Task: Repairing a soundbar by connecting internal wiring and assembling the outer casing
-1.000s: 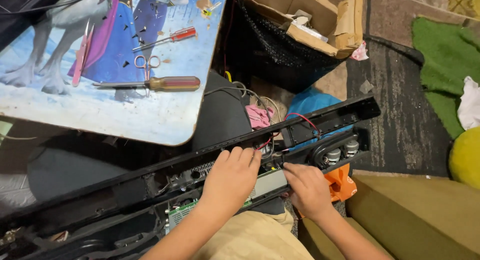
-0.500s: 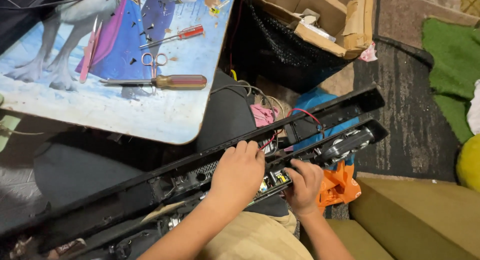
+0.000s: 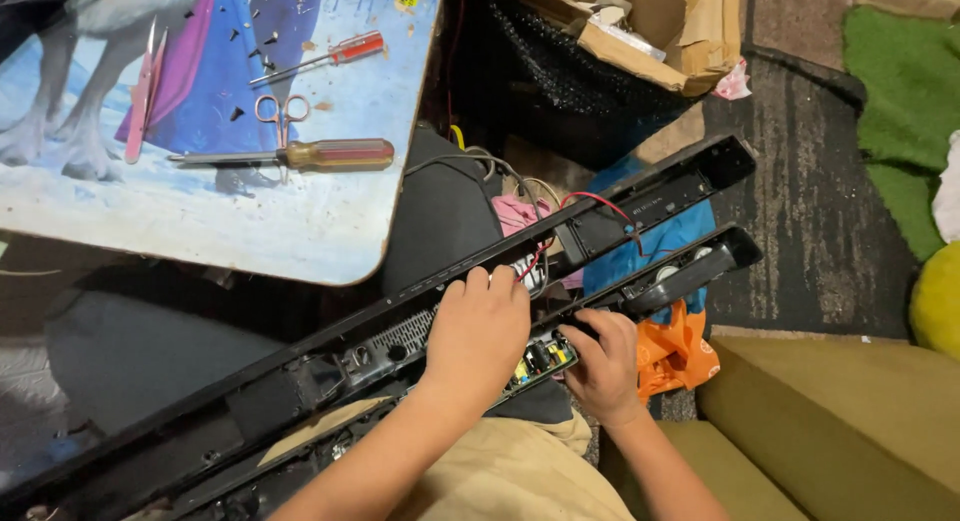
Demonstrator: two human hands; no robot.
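The opened black soundbar (image 3: pixel 640 206) lies across the person's lap, running from 8 to 2 o'clock, so both hands can get at its insides. Left hand (image 3: pixel 478 333) lies flat on the housing, fingers spread, gripping nothing (likely steadying it). Right hand (image 3: pixel 600 366), at 3 o'clock of the left, pinches at the circuit board (image 3: pixel 540 359); can't tell if it's closed on anything. Screwdrivers (image 3: pixel 320 155) and scissors (image 3: pixel 281 113) wait on the tray table (image 3: pixel 300 241) at 11 o'clock, w/in reach.

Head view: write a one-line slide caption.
Both hands work inside an opened long black soundbar: left hand on its casing, right hand at the circuit board, screwdrivers nearby.
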